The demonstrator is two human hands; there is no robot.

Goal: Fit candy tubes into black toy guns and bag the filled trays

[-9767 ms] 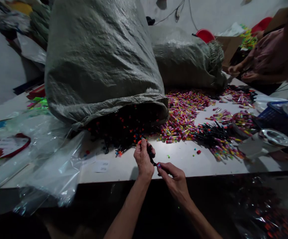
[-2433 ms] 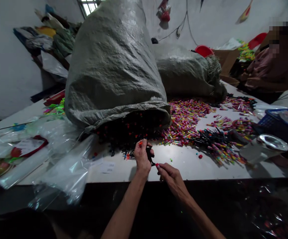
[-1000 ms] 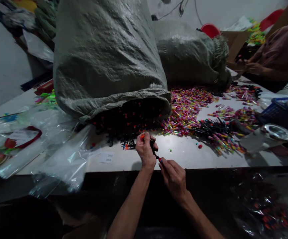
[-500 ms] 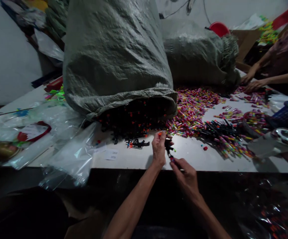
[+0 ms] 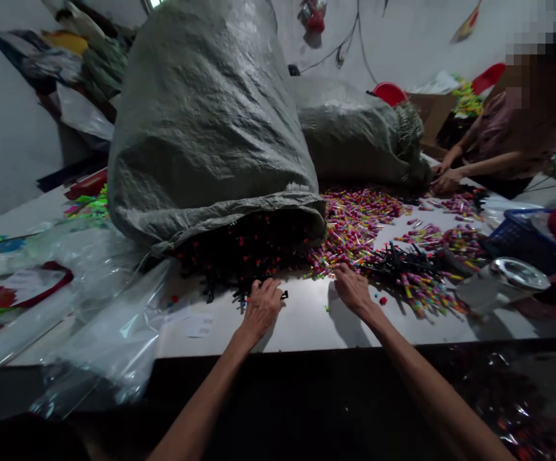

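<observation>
My left hand (image 5: pixel 264 303) is on the white table in front of the big sack's mouth. Its fingers curl down over a black plastic toy gun (image 5: pixel 285 295), whose ends show on both sides of the hand. To the right, my right hand (image 5: pixel 353 289) has its fingers pinched together at the near edge of a pile of small pink and yellow tubes (image 5: pixel 349 221). Whatever lies between those fingertips is hidden. Many black pieces with orange tips (image 5: pixel 239 256) spill from the sack (image 5: pixel 210 128).
Clear plastic bags (image 5: pixel 109 320) cover the table's left side. Black sticks with coloured tubes (image 5: pixel 412 269) lie at right, beside a silvery-topped container (image 5: pixel 503 285) and a blue basket (image 5: pixel 522 234). A second sack (image 5: pixel 354 134) stands behind. Another person's hands (image 5: pixel 448 179) work at far right.
My hands have moved apart: the left to the toy gun on the table, the right to the tube pile. The black toy gun they held between them is out of them. The view has shifted.
</observation>
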